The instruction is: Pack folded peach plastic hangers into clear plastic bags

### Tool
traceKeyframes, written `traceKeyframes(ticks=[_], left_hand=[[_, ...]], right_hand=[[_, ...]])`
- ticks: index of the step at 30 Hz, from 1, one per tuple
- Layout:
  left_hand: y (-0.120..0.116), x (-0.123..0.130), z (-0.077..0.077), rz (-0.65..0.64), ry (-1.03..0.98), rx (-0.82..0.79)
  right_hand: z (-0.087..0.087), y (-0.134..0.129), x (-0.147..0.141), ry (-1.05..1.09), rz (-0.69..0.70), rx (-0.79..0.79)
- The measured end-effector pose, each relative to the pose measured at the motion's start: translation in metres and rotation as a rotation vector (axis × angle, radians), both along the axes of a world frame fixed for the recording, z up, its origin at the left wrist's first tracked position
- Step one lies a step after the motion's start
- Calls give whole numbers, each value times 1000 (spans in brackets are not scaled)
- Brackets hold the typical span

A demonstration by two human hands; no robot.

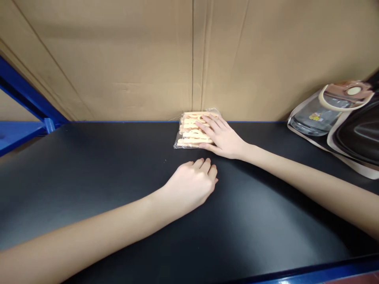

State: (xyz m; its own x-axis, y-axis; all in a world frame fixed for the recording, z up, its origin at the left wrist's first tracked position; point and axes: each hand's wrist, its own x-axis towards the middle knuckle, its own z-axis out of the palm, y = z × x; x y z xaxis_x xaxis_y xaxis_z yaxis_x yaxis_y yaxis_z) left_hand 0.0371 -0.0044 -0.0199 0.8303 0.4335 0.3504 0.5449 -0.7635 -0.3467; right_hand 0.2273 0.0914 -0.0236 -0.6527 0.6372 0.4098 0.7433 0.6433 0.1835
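A clear plastic bag (194, 130) of pale cream pieces that look like clothes pegs lies at the back of the black tabletop, against the cardboard. My right hand (222, 136) rests on the bag's right part, palm down, its fingers stretched out and slightly spread over the pegs. Part of the bag is hidden beneath that hand. Nearer to me, my left hand (194, 179) lies on the tabletop with its fingers curled into a loose fist. Nothing shows sticking out of it, though the palm is hidden. A small gap separates it from the bag.
Brown cardboard (124, 59) stands along the back edge of the black tabletop (89, 165). On the right are a clear bottle (315, 114) with a brown lid and strap, and a shiny black object (361, 132). A blue metal frame (26, 92) borders the left side.
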Motion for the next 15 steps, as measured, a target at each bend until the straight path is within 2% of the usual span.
traceKeyframes(ticks=[3,5,7,11,15], left_hand=[[-19,-6,2,-76,-55,-27],[-23,-10,4,-101,-67,-66],[-20,-14,8,-70,-29,-125],[0,-24,14,77,18,-206],[10,-38,10,127,-3,-199]], right_hand=[[-3,1,0,-26,-8,-23],[-2,1,0,-29,-11,-30],[1,1,-1,-29,-12,-35],[11,-5,-1,-44,16,-39],[24,-29,5,-23,89,-34]])
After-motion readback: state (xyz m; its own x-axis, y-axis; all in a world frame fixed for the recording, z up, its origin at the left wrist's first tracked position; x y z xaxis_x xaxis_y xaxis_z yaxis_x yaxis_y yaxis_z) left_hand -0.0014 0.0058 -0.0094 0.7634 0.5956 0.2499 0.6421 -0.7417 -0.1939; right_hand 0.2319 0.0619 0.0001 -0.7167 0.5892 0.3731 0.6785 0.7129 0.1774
